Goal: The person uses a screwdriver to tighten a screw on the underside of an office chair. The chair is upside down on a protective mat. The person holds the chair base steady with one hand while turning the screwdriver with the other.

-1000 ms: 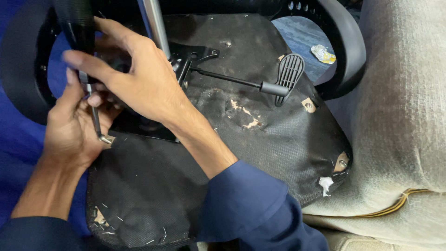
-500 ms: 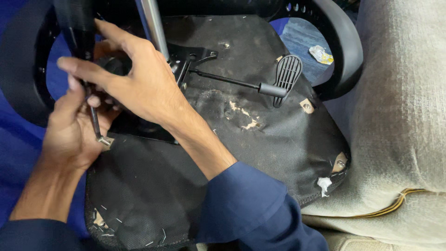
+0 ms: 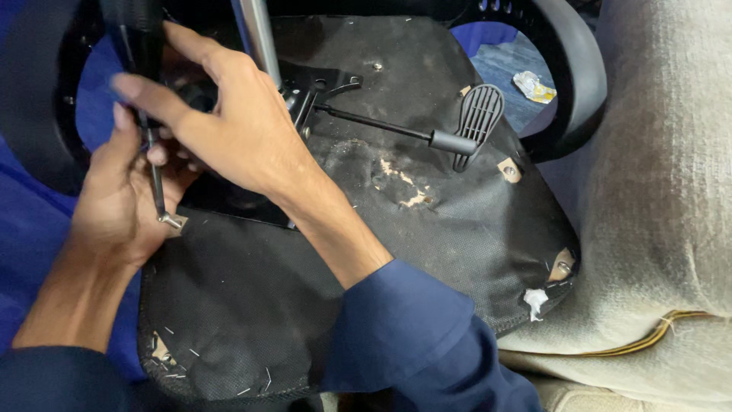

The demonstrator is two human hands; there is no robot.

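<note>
An office chair lies upside down, its black fabric underside (image 3: 252, 297) facing me. My left hand (image 3: 122, 206) grips a thin L-shaped hex key (image 3: 158, 191) held nearly upright at the left edge of the black metal mechanism plate (image 3: 320, 88). My right hand (image 3: 229, 122) reaches across above it, fingers spread over the plate and the top of the key. The chrome gas cylinder (image 3: 259, 38) rises just behind my right hand. What the key's upper end meets is hidden by my fingers.
A black adjustment lever with a ribbed paddle (image 3: 474, 118) sticks out to the right of the plate. Black armrests (image 3: 576, 76) curve at both sides. The fabric is torn near the middle (image 3: 400, 183). A beige upholstered cushion (image 3: 671, 191) lies at the right, blue cloth (image 3: 30, 252) at the left.
Both hands stay at the plate. My right hand's fingers have shifted slightly over the key; the chair has not moved.
</note>
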